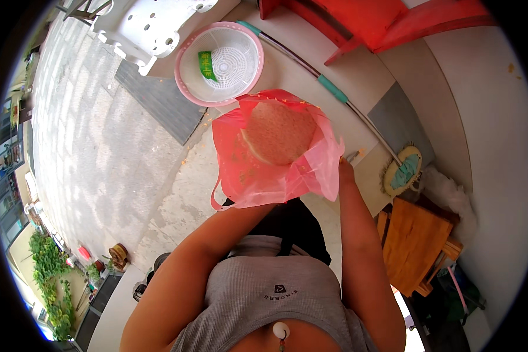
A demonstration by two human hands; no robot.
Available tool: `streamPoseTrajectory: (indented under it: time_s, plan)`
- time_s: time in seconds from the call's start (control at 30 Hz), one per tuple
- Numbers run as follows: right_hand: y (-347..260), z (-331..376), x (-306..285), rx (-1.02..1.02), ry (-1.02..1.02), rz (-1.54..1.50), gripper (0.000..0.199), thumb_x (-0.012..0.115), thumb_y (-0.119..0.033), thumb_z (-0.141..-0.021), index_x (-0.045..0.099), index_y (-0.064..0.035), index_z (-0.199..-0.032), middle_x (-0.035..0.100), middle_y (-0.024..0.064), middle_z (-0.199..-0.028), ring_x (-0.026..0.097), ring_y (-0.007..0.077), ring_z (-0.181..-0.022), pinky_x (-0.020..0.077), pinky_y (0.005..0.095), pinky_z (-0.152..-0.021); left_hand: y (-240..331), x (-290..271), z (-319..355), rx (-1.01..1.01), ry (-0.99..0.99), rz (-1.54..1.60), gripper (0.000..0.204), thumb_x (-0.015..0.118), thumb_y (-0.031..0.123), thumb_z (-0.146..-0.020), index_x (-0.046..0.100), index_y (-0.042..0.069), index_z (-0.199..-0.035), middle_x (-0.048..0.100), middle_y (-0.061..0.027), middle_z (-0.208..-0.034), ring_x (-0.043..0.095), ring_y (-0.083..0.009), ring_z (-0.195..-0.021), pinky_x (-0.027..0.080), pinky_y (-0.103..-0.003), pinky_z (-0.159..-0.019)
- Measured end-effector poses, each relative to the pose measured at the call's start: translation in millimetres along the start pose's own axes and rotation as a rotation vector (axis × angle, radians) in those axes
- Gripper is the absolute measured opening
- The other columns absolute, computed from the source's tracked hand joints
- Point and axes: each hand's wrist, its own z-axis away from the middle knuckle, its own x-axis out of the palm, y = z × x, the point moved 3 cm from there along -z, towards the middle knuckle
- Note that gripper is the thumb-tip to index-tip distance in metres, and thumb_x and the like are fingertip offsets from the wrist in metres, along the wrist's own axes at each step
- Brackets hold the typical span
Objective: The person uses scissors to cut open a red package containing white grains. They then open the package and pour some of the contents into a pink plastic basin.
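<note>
Fingers on both sides are hard to read: my right hand (345, 170) shows at the edge of the pink plastic bag (276, 154), its fingers tucked against or behind the film, seemingly pinching the rim; whether they are pressed together I cannot tell. Left hand is hidden behind the bag, only the forearm visible, so its state I cannot tell either. Bag is held up in the air in front of my chest, mouth open, with a round tan mass (278, 132) inside.

Below it: pale concrete floor (176, 193). On the floor, a pink basin with a white strainer insert (220, 63), a mop (358, 111) lying diagonally, a red chair (369, 20), a small wooden stool (416, 243). Paved street (76, 117) beyond.
</note>
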Motion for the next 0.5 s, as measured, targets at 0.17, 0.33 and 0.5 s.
streamPoseTrajectory:
  time_s: [0.17,0.33,0.5]
  plan:
    - [26.5,-21.3,-16.6,0.234,0.071,-0.533,0.022,0.064,-0.018,-0.088,0.059,-0.0032,-0.105,0.063,0.0042,-0.095,0.06,0.0161,-0.084,0.0483,0.0267,-0.07,1.2,14.5,-12.5,0.047,0.002,-0.105,0.028,0.06,0.027,-0.086,0.061,0.001,-0.096,0.062,-0.0101,-0.077,0.059,-0.0188,-0.059,0.046,-0.031,-0.052]
    - [24.8,-6.9,-20.2,0.257,0.178,-0.419,0.019,0.063,-0.021,-0.089,0.059,-0.0042,-0.097,0.064,0.0069,-0.092,0.061,0.0147,-0.074,0.0494,0.0266,-0.062,-5.8,-15.5,-27.5,0.133,0.033,-0.253,0.034,0.062,0.029,-0.085,0.062,-0.001,-0.1,0.065,-0.012,-0.081,0.063,-0.0198,-0.063,0.049,-0.031,-0.055]
    - [36.4,11.9,5.4,0.293,0.146,-0.41,0.015,0.06,-0.018,-0.088,0.06,-0.0033,-0.093,0.064,0.0071,-0.079,0.058,0.0141,-0.057,0.0475,0.0263,-0.052,-21.6,-107.9,-42.4,0.494,0.171,-0.705,0.04,0.064,0.032,-0.084,0.064,-0.002,-0.105,0.068,-0.0139,-0.085,0.067,-0.0208,-0.067,0.051,-0.031,-0.058]
